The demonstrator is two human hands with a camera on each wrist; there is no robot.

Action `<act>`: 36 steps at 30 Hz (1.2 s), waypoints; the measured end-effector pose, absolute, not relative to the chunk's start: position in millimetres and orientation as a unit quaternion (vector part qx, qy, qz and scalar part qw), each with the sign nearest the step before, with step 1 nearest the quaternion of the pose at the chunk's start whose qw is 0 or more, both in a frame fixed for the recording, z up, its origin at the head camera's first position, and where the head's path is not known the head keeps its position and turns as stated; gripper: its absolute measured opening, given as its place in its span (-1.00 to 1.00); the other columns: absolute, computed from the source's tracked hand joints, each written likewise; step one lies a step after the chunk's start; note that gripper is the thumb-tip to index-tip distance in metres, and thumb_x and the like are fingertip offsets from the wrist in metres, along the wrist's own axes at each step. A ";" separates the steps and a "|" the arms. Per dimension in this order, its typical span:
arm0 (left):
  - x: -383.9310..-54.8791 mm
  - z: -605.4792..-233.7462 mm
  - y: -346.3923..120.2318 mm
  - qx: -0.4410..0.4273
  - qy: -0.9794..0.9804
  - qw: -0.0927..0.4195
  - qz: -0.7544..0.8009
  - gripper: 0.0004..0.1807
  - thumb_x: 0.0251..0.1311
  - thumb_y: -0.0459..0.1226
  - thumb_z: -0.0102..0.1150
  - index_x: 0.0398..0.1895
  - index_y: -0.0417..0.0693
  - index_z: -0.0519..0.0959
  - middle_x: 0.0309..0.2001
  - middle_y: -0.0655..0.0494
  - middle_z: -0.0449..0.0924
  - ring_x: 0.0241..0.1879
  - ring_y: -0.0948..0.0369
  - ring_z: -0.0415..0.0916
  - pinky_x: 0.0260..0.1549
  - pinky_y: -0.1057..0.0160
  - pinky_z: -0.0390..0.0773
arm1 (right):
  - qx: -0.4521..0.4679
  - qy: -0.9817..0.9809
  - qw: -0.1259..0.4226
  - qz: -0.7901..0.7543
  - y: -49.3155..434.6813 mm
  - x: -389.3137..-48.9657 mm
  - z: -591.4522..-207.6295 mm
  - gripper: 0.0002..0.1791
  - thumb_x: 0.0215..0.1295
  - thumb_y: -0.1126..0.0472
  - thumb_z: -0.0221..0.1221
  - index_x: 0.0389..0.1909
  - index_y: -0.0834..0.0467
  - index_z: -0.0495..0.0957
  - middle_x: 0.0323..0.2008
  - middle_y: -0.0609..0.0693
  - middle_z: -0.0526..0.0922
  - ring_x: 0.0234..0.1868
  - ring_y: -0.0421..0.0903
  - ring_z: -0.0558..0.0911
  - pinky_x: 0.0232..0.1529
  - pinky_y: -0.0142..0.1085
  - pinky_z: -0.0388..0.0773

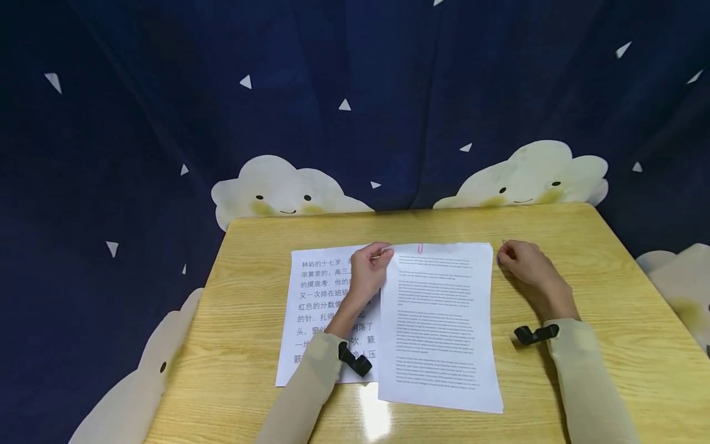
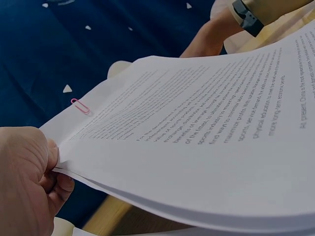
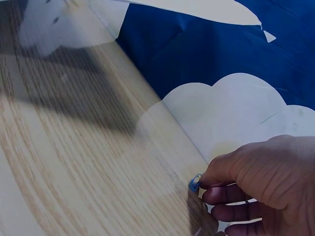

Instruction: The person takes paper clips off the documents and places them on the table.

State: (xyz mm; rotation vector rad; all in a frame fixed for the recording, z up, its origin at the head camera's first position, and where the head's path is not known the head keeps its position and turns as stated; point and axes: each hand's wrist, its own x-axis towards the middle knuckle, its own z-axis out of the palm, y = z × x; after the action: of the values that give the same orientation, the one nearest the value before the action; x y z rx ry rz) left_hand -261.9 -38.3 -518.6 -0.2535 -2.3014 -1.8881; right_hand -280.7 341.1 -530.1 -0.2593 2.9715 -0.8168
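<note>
The English-printed sheets (image 1: 438, 327), a thin stack with layered edges, lie between the two hands. The left hand (image 1: 367, 265) grips their upper left corner, thumb on top and fingers curled beneath, and the left wrist view shows the near edge raised off the wooden tabletop (image 1: 222, 345).

The right hand (image 1: 529, 268) is just beyond the stack's upper right corner, apart from it. Thumb and index finger are closed in a pinch on a small blue looped thing — it looks like a blue paper clip (image 3: 195, 182) — while the other fingers curl loosely below. A pink paper clip (image 1: 420, 248) sits on the stack's top edge, nearer the left hand than the right.

Under the left forearm lies a Chinese-printed sheet (image 1: 316, 290), its right side overlapped by the English stack. Its large type begins "林屿的十七岁", and further down "又一次排在班级" and "红色的分数像" can be read; the forearm covers parts of other lines. On the English page, the left wrist view makes out "At present, China is the most representative", "more long-term economic benefits" and "physical education to meet"; much of the rest is too small or blurred.

Both wrists carry black straps (image 1: 354, 359) over beige sleeves (image 1: 305, 388). Behind stands a dark blue curtain (image 1: 333, 37) with white triangles and smiling clouds (image 1: 288, 188).
</note>
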 end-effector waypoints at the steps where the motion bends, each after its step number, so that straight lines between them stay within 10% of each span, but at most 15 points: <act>1: -262.1 -518.9 -37.8 -0.085 -0.768 0.077 -0.630 -0.83 0.42 -0.36 0.28 -0.02 -0.20 0.76 -0.22 -0.08 0.76 -0.52 0.28 0.63 -0.56 0.34 0.64 | -0.083 0.960 0.024 -0.265 341.1 -280.4 -529.9 -0.81 0.58 0.23 0.10 -0.20 0.26 0.59 -0.35 0.09 0.62 -0.36 0.00 0.50 -0.31 -0.13 0.43; 36: -261.6 -517.2 -39.4 -0.082 -0.754 0.077 -0.647 -0.81 0.41 -0.36 0.29 -0.01 -0.26 0.75 -0.18 -0.13 0.78 -0.46 0.24 0.70 -0.56 0.37 0.62 | -0.086 0.951 -0.105 -0.279 313.6 -270.3 -483.7 -0.75 0.60 0.18 0.07 -0.02 0.29 0.59 -0.23 0.19 0.64 -0.24 0.09 0.54 -0.26 -0.05 0.45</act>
State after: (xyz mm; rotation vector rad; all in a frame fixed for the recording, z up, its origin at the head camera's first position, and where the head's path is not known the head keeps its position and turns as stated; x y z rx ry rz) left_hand -261.6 -39.4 -517.2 -0.2445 -2.2592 -1.9381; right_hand -270.3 313.6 -483.7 -0.2894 3.2037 -0.9402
